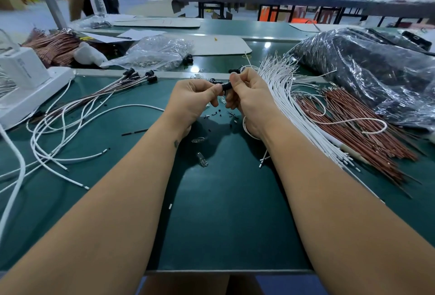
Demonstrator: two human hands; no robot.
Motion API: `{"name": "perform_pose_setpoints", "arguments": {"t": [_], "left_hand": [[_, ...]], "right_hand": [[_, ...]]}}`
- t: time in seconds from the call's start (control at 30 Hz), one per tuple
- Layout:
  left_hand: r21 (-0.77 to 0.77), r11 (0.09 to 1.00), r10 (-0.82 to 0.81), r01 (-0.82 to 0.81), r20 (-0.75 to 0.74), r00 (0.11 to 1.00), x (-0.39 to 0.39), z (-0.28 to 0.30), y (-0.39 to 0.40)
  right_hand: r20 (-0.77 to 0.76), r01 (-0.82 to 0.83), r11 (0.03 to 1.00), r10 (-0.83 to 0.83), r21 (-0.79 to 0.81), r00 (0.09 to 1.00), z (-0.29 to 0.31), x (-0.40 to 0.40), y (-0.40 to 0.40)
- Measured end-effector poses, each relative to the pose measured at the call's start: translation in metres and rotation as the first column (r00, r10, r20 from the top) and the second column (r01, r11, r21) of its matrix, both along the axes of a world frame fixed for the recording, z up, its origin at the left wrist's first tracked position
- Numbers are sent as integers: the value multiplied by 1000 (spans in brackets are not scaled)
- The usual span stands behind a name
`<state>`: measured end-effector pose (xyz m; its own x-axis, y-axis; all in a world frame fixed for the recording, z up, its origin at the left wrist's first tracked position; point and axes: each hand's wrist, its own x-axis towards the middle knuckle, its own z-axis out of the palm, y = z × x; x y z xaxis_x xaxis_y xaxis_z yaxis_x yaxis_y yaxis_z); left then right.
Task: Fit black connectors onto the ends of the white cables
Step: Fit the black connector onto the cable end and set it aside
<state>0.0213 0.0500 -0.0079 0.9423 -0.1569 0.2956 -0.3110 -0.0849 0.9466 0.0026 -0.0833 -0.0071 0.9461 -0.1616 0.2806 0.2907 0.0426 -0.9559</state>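
My left hand (pixel 193 99) and my right hand (pixel 249 99) meet above the green table (pixel 226 212), both pinching one black connector (pixel 225 87) between their fingertips. A white cable (pixel 246 130) loops under my right wrist; whether its end sits in the connector is hidden by my fingers. Finished cables with black connectors (pixel 138 75) fan out at the left. A bundle of loose white cables (pixel 292 106) lies to the right of my right hand.
Brown wires (pixel 357 130) lie right of the white bundle, beside a large plastic bag of black parts (pixel 376 68). A clear bag (pixel 157 52), more brown wires (pixel 54 45) and a white device (pixel 28 82) sit at the left. Small clear bulbs (pixel 202 161) and black bits lie between my forearms.
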Motion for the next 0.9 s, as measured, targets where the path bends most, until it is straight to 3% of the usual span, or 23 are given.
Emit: {"name": "perform_pose_setpoints", "arguments": {"t": [0.2, 0.37, 0.53, 0.73, 0.9], "left_hand": [[-2, 999, 47, -47, 11, 999, 1, -1, -1], [36, 997, 70, -71, 29, 997, 1, -2, -4], [-1, 999, 52, -52, -22, 998, 4, -3, 0], [-120, 992, -60, 49, -88, 994, 5, 0, 4], [-256, 950, -188, 179, -10, 982, 2, 3, 10]], "right_hand": [[-64, -31, 978, 46, 208, 997, 2, -1, 4], [-54, 51, 995, -46, 88, 997, 0, -2, 6], [-88, 217, 943, -201, 253, 976, 2, -3, -5], [-136, 196, 963, -172, 185, 976, 5, -4, -4], [-145, 192, 967, -168, 168, 975, 6, -6, -4]]}}
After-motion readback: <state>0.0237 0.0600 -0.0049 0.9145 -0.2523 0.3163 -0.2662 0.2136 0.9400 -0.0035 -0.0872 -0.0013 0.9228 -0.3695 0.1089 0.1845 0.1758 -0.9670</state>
